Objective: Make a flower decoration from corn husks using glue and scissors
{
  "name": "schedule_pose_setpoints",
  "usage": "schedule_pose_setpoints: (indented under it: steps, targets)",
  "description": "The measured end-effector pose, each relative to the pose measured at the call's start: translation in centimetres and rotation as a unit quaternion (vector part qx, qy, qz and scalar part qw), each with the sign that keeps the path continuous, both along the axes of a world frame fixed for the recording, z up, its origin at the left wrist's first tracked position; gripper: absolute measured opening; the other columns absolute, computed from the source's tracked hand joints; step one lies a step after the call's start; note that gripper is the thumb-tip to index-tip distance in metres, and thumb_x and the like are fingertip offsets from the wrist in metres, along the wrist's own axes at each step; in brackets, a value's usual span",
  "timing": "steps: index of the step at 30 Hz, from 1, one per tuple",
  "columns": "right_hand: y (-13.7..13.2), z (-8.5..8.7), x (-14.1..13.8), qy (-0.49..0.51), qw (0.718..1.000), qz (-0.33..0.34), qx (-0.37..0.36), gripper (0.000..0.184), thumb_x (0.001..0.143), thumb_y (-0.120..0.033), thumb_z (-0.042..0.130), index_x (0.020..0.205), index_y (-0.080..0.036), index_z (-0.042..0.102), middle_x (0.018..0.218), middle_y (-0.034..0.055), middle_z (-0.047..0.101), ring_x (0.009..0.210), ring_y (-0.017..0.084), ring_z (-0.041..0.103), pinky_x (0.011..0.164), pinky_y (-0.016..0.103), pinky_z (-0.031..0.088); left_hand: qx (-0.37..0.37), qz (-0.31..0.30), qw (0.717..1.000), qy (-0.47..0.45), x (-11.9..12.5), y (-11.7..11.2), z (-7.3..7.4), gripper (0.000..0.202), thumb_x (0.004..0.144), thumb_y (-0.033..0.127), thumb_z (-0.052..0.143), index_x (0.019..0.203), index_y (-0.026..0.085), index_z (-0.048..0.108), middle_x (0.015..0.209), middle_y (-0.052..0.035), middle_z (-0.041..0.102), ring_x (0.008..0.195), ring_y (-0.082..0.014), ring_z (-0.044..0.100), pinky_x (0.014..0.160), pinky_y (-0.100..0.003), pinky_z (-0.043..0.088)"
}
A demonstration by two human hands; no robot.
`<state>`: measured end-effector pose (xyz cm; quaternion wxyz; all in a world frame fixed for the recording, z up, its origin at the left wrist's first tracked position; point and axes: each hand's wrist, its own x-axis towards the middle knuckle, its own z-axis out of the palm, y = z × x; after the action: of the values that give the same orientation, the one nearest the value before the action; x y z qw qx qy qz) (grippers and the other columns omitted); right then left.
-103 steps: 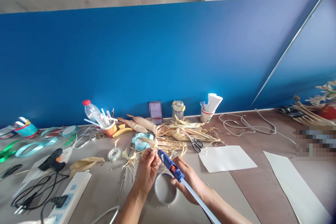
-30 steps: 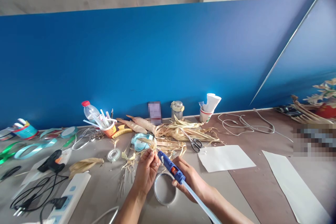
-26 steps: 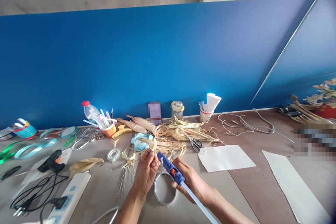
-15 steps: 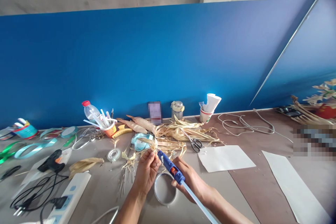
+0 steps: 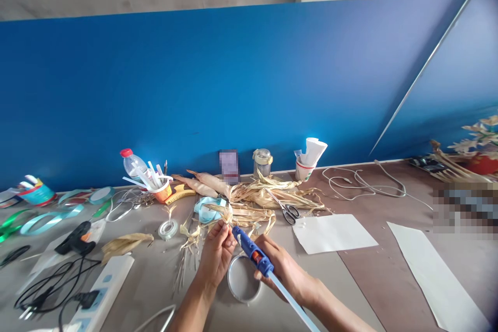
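My left hand (image 5: 218, 250) pinches a small corn husk flower (image 5: 227, 213), its pale pointed strips standing up above the fingertips. A blue glue gun (image 5: 252, 251) with a long clear glue stick (image 5: 291, 302) out of its back is gripped in my right hand (image 5: 282, 264). Its nozzle points up and left, at the base of the husk flower; whether it touches cannot be made out. Below the hands lies a round ring of tape (image 5: 229, 285). Dried corn husks (image 5: 280, 197) are heaped just behind, with scissors (image 5: 290, 212) at their right.
A power strip (image 5: 103, 290) and a black glue gun (image 5: 78, 238) with tangled cords lie at left. Along the back stand a bottle (image 5: 132, 163), a cup of white sticks (image 5: 161, 190), a jar (image 5: 263, 163) and a paper cup (image 5: 304, 170). White paper (image 5: 334, 233) lies at right.
Both hands keep nearly the same place and grip. The glue gun's tip has shifted very slightly down and left by the husk flower.
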<state>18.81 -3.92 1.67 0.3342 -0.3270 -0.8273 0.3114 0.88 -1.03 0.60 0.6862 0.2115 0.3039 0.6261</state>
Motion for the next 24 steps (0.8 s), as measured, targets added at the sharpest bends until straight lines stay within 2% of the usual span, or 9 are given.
schedule_pose_setpoints:
  steps: [8,13,18,21,24]
  targets:
    - [-0.2,0.2,0.1,-0.004,1.000,0.002,0.014,0.014,0.082,-0.031,0.051,0.083,-0.019,0.044,0.084,0.0043,0.049,0.072,0.017,0.045,0.066,0.028,0.040,-0.012,0.011,1.000,-0.002,-0.1,0.0,-0.2,0.014,0.068,0.014,0.072,0.071,0.014,0.059,0.062,0.0047,0.051,0.047,-0.0011,0.037,0.046,-0.011,0.035]
    - [-0.6,1.4,0.2,0.047,0.999,-0.006,0.022,0.016,0.084,-0.035,0.048,0.083,-0.019,0.047,0.087,0.0065,0.048,0.076,0.018,0.047,0.069,0.029,0.043,0.022,-0.002,1.000,-0.010,-0.2,0.1,-0.3,0.012,0.070,0.015,0.070,0.069,0.015,0.058,0.060,0.0042,0.051,0.048,-0.0033,0.040,0.051,-0.017,0.038]
    - [-0.6,2.0,1.5,0.038,0.991,-0.111,0.060,0.008,0.083,-0.023,0.048,0.090,-0.019,0.049,0.097,0.0093,0.047,0.083,0.019,0.049,0.071,0.031,0.046,0.033,-0.017,0.999,-0.032,-0.3,0.3,-0.5,0.011,0.074,0.017,0.067,0.070,0.016,0.057,0.064,0.0027,0.055,0.050,-0.0046,0.042,0.057,-0.021,0.040]
    - [-0.4,1.0,3.8,-0.035,0.976,-0.204,0.071,0.019,0.078,-0.020,0.051,0.097,-0.019,0.050,0.105,0.0108,0.046,0.082,0.019,0.052,0.068,0.030,0.047,0.022,-0.006,0.999,-0.038,-0.4,0.3,-0.8,0.010,0.072,0.015,0.068,0.071,0.017,0.058,0.067,0.0015,0.058,0.056,-0.0059,0.047,0.061,-0.022,0.041]
    - [-0.4,-0.8,7.0,-0.120,0.950,-0.276,0.081,0.022,0.074,-0.020,0.054,0.096,-0.020,0.050,0.103,0.0094,0.048,0.082,0.020,0.055,0.069,0.030,0.048,0.032,-0.004,0.999,-0.028,-0.4,0.3,-1.0,0.010,0.072,0.016,0.068,0.071,0.017,0.059,0.068,0.0012,0.058,0.058,-0.0070,0.049,0.063,-0.023,0.042]
